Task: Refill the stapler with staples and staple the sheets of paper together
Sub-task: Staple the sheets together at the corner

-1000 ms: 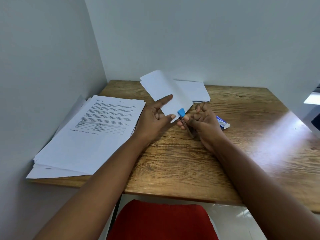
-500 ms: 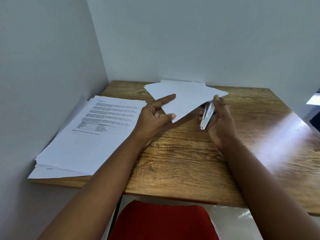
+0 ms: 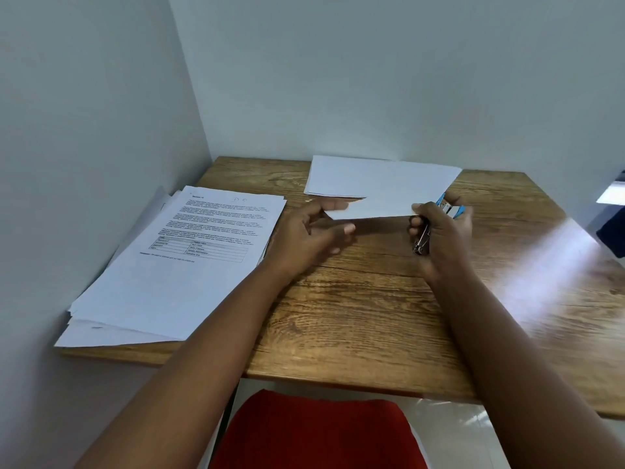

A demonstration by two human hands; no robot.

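My right hand (image 3: pixel 443 231) clenches the stapler (image 3: pixel 422 240) (blue end away from me) at the near right corner of the sheets (image 3: pixel 382 191) above the table (image 3: pixel 338 316), while my left hand (image 3: pixel 311 235), fingers loose, touches their left corner by thumb

The right hand (image 3: pixel 439 233) curls its fingers round the stapler (image 3: pixel 421 241); the white sheets (image 3: pixel 389 191) touch the left hand (image 3: pixel 304 238) at its index fingertip.
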